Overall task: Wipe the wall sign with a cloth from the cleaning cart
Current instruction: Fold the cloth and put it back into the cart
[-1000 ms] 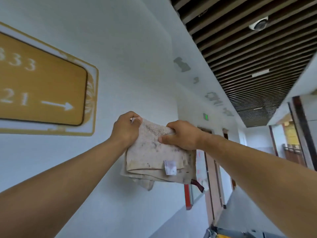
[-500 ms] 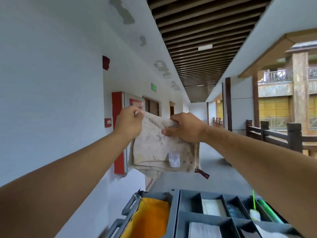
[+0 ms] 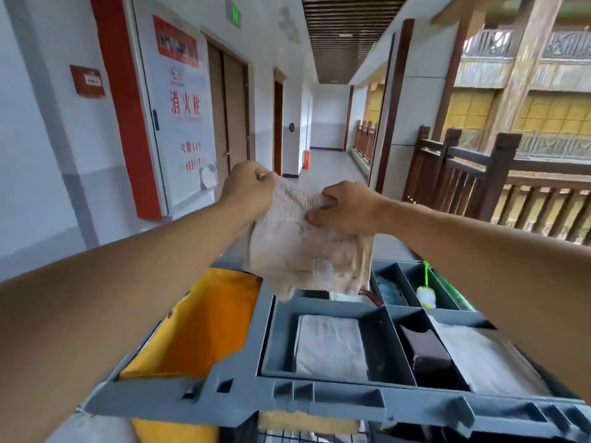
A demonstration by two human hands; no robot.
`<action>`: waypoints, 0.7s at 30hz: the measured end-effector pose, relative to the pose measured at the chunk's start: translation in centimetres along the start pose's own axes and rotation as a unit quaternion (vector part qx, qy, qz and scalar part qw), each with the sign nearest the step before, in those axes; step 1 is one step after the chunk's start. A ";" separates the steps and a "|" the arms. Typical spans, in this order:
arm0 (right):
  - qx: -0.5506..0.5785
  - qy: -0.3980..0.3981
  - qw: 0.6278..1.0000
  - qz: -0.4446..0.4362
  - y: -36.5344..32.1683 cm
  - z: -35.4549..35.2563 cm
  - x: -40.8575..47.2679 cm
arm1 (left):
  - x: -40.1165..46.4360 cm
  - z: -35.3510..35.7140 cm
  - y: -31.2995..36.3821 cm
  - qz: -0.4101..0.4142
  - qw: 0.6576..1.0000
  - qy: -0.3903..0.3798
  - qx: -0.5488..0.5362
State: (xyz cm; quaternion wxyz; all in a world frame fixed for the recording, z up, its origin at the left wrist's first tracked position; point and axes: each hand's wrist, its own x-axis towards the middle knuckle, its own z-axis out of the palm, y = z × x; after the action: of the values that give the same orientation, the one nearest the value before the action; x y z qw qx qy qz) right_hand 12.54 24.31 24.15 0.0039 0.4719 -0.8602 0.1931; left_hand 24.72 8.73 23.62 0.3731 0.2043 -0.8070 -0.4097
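A dingy beige, dark-speckled cloth (image 3: 307,247) above a grey cart (image 3: 323,394) with a yellow-orange bag (image 3: 204,321).

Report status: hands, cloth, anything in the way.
Left hand and right hand both gripping soiled cloth. Cloth held above cleaning cart tray. Wall sign not in view. Nothing obstructing.

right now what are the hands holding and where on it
Both hold the dirty cloth by its top edge: left hand on the left corner, right hand on the right. It hangs over the cart.
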 end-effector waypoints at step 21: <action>0.218 -0.136 0.966 0.017 21.3 14.9 20.2 | 16.0 22.5 -15.6 0.072 0.966 -0.224 0.103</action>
State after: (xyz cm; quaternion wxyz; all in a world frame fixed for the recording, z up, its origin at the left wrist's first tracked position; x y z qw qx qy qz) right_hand -13.38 13.16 7.22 -0.2190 0.4688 -0.7977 0.3097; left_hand -2.42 0.95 9.23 0.1882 0.0864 -0.9204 -0.3318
